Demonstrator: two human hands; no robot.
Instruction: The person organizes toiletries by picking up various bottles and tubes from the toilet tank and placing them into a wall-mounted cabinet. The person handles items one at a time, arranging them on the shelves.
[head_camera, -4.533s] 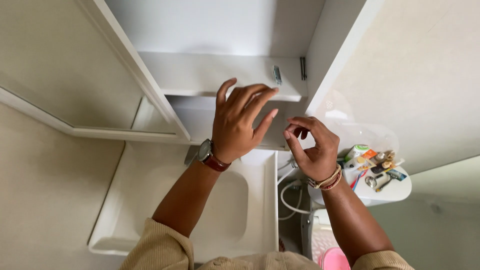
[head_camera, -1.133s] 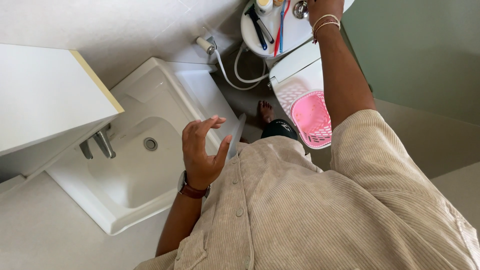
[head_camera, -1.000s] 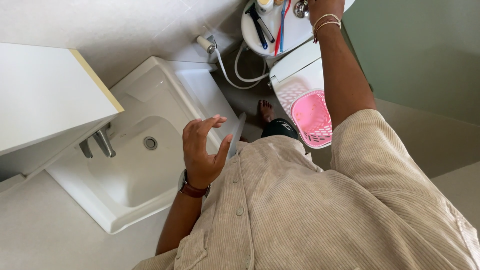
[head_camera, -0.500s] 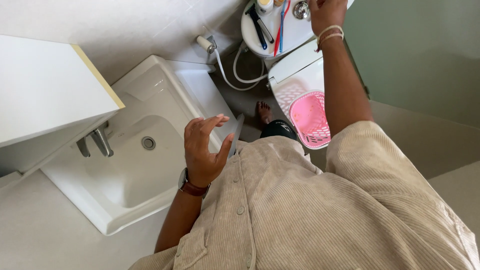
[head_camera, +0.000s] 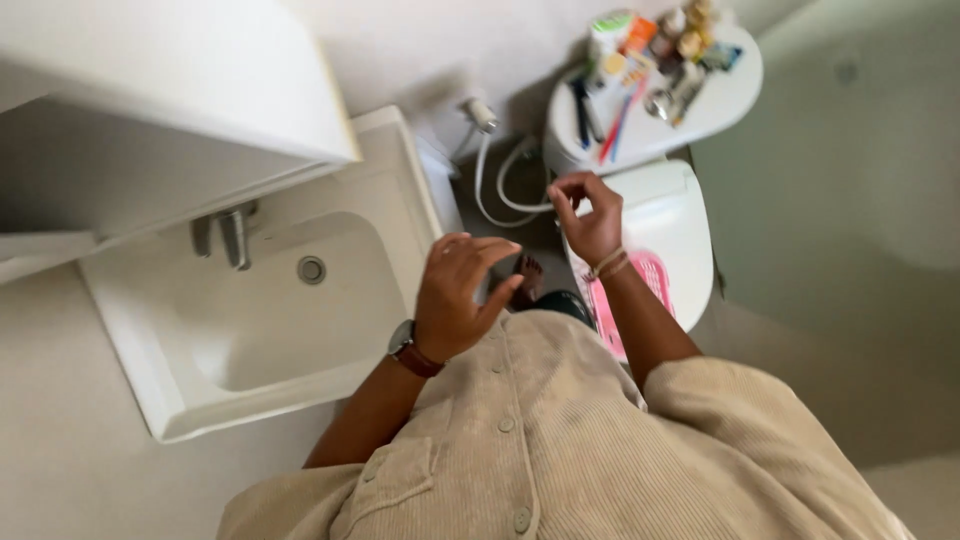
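My left hand (head_camera: 455, 295) hovers at chest height beside the right rim of the white sink (head_camera: 200, 400), fingers apart and curled, holding nothing. A brown-strapped watch (head_camera: 404, 345) is on its wrist. My right hand (head_camera: 590, 215) is raised above the pink basket (head_camera: 655, 272) and the white toilet lid (head_camera: 680, 225), with thumb and fingertips pinched together; I cannot make out whether anything small is between them. Bracelets (head_camera: 607, 265) circle that wrist. The picture is blurred by motion.
A white wall cabinet (head_camera: 180, 70) hangs over the sink's faucet (head_camera: 232, 235) and drain (head_camera: 311, 269). The toilet tank top (head_camera: 725, 95) carries tubes, toothbrushes (head_camera: 615, 115) and small bottles. A sprayer (head_camera: 480, 112) with a white hose (head_camera: 490, 185) hangs between sink and toilet.
My right hand has left the tank top and pulled back toward my chest, fingers pinched. My left hand has risen slightly. The view has swung, shifting tank and toilet lower in frame.
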